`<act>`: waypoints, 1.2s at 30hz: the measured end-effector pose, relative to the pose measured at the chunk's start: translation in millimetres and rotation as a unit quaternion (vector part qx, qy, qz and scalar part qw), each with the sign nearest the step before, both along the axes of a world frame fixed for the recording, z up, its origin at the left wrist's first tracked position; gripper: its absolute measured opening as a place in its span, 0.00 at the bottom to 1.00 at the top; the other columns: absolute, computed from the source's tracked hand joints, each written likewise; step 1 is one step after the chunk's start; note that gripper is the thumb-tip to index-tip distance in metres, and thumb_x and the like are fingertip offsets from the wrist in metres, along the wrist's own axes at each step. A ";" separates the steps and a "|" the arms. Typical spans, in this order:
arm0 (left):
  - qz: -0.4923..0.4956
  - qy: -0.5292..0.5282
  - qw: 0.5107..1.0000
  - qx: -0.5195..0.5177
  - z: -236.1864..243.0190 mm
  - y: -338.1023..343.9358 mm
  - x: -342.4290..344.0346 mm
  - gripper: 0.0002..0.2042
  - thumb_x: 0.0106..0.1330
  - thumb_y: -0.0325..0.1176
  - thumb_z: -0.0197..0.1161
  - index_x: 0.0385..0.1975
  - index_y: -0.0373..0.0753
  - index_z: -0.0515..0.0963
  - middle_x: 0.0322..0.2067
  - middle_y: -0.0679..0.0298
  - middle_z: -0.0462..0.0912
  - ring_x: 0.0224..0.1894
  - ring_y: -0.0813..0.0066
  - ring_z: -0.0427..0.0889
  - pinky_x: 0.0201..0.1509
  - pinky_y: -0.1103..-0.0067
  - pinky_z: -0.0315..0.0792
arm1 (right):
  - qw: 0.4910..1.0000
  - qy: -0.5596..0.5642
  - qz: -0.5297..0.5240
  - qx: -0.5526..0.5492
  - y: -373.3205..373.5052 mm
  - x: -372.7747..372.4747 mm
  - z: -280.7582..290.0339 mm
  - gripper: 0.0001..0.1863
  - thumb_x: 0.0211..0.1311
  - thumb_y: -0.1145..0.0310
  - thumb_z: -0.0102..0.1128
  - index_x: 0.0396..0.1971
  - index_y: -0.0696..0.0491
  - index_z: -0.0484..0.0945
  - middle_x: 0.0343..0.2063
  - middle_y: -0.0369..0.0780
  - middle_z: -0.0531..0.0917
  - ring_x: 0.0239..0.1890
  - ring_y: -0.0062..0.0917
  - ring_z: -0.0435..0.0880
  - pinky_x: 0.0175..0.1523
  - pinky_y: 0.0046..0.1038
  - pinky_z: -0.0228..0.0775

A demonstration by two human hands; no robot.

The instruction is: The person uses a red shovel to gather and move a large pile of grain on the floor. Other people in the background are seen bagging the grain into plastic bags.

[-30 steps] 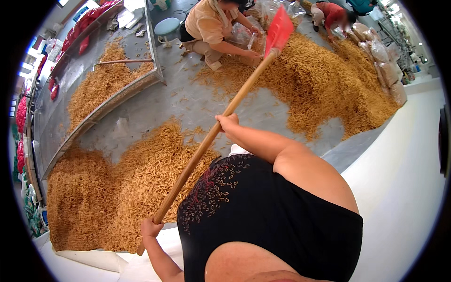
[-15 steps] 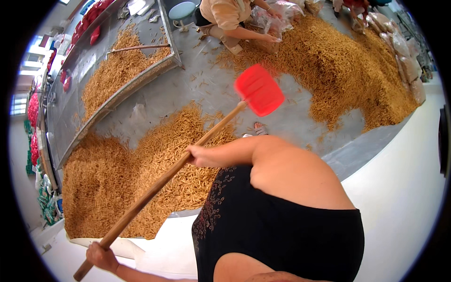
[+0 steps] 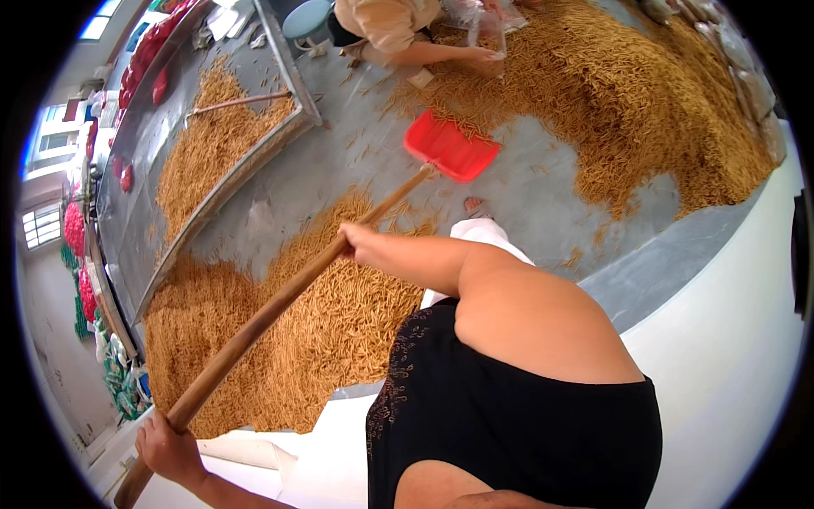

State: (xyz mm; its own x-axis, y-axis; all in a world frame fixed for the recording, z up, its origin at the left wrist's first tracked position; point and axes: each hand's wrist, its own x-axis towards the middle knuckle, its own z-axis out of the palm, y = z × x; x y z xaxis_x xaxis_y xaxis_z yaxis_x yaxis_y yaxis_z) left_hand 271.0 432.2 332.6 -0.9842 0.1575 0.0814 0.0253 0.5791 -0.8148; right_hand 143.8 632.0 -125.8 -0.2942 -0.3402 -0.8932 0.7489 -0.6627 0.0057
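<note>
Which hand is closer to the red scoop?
Right. The right hand grips the wooden handle partway along, closer to the red scoop; the left hand grips it farther away, near the opposite end.

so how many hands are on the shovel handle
2: the left hand near the butt end of the wooden handle, and the right hand further along, toward the red blade. No others show there.
</note>
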 end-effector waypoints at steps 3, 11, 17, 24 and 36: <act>-0.002 0.025 1.000 -0.002 -33.5 83.0 -43.9 0.05 0.45 0.25 0.58 0.21 0.42 0.72 0.21 0.63 0.73 0.29 0.63 0.73 0.35 0.69 0.68 | 1.000 0.001 0.000 0.018 76.6 -57.0 -56.9 0.08 0.51 0.69 0.56 0.30 0.52 0.68 0.25 0.40 0.76 0.27 0.30 0.79 0.34 0.35 0.79; -0.011 0.067 0.995 0.068 -176.8 204.5 -47.8 0.11 0.51 0.34 0.61 0.13 0.45 0.65 0.14 0.66 0.64 0.20 0.68 0.67 0.26 0.73 0.65 | 0.975 -0.091 -0.201 0.023 276.1 -111.6 -153.8 0.07 0.46 0.74 0.55 0.26 0.53 0.67 0.19 0.39 0.73 0.22 0.29 0.76 0.30 0.34 0.76; 0.026 0.058 0.993 0.095 -229.3 120.5 55.5 0.11 0.49 0.29 0.58 0.10 0.43 0.63 0.15 0.63 0.63 0.19 0.63 0.67 0.25 0.70 0.63 | 0.989 -0.076 -0.123 0.032 210.1 -19.6 -202.0 0.04 0.51 0.71 0.51 0.22 0.54 0.67 0.15 0.38 0.71 0.19 0.29 0.73 0.28 0.31 0.72; 0.068 0.055 0.986 0.142 -248.8 53.0 127.3 0.10 0.46 0.29 0.58 0.12 0.42 0.63 0.16 0.62 0.64 0.23 0.61 0.68 0.28 0.68 0.63 | 0.980 -0.154 -0.056 0.114 180.4 62.2 -169.5 0.03 0.50 0.72 0.51 0.24 0.54 0.67 0.19 0.40 0.73 0.23 0.32 0.75 0.35 0.36 0.75; 0.086 0.073 0.961 0.252 -308.5 -55.8 173.9 0.07 0.43 0.28 0.59 0.15 0.41 0.67 0.18 0.60 0.68 0.26 0.59 0.70 0.34 0.67 0.64 | 0.964 -0.078 -0.082 0.242 161.1 82.8 -85.2 0.06 0.53 0.74 0.52 0.30 0.56 0.67 0.21 0.42 0.74 0.24 0.32 0.77 0.31 0.36 0.76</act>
State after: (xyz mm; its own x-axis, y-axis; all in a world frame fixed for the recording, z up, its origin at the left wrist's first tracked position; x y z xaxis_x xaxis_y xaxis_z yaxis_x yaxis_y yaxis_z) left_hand 444.9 376.4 24.1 -0.9642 -0.1021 0.2446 -0.1999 0.8862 -0.4179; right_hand 226.5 793.1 -211.0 -0.1575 0.1671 -0.9733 0.6488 -0.7255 -0.2296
